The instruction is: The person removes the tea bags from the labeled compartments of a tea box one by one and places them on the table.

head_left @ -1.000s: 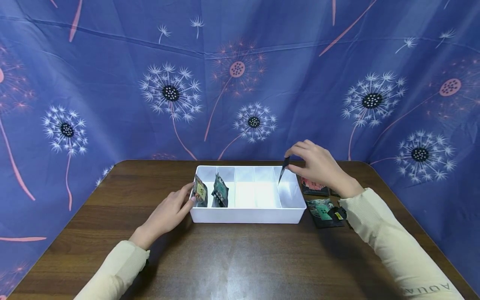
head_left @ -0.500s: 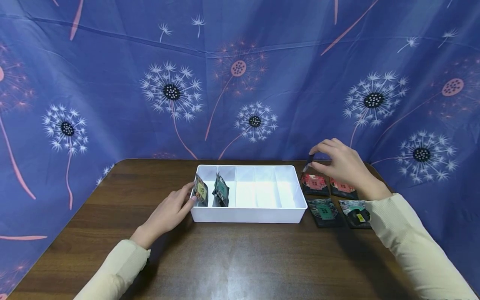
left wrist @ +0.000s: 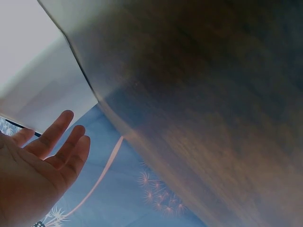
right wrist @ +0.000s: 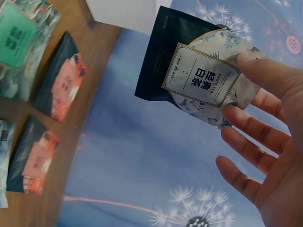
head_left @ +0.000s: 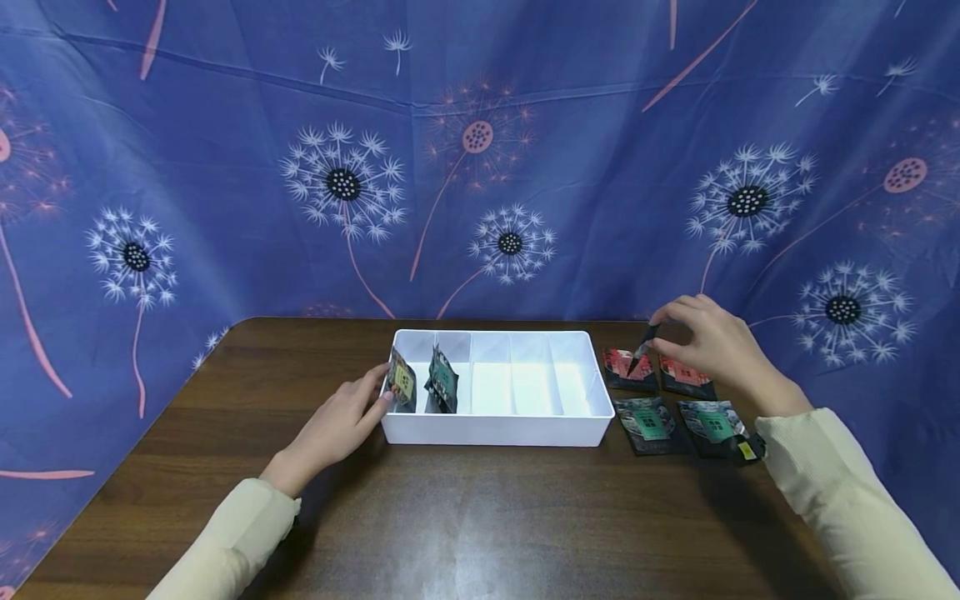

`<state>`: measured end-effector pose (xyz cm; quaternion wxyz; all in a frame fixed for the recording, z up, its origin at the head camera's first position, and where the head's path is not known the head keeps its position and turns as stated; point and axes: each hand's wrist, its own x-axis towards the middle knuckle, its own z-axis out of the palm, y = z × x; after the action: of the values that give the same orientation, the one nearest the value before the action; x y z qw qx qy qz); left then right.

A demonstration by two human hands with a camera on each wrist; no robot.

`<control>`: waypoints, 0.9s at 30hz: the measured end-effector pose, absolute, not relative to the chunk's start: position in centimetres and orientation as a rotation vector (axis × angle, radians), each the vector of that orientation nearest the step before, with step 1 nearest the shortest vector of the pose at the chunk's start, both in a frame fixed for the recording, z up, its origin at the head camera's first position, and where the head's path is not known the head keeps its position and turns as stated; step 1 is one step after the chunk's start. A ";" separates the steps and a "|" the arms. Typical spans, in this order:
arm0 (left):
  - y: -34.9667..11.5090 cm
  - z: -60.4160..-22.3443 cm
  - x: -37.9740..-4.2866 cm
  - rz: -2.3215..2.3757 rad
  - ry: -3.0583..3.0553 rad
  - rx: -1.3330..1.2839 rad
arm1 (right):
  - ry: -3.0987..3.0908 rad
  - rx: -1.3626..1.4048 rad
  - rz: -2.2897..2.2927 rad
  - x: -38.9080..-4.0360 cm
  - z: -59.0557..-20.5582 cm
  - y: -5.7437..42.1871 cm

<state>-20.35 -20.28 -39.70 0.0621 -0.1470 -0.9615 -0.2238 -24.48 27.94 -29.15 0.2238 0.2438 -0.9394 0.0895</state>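
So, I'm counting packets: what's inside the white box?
The white box holds a yellow-labelled packet at its left end, a green-labelled packet beside it, then bare floor. Any more behind those two would be hidden.

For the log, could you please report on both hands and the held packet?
Left hand at white tray, left end. Right hand pinching white tea packet, raised near red-labelled packets. Possible obstruction: standing packets in two leftmost compartments.
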 end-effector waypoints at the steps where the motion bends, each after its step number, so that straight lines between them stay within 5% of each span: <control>1: -20.3 -39.7 -20.4 -0.677 -2.906 -0.446 | -2.594 0.672 0.248 -24.5 -29.3 28.1; 27: -20.4 -39.9 -20.6 -0.706 -2.903 -0.451 | -2.761 0.765 0.206 -22.3 -32.7 29.0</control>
<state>-20.59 -20.42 -39.93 0.0600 -0.1491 -0.9590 -0.2333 -22.33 29.00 -32.65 0.1343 0.2638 -0.9525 0.0711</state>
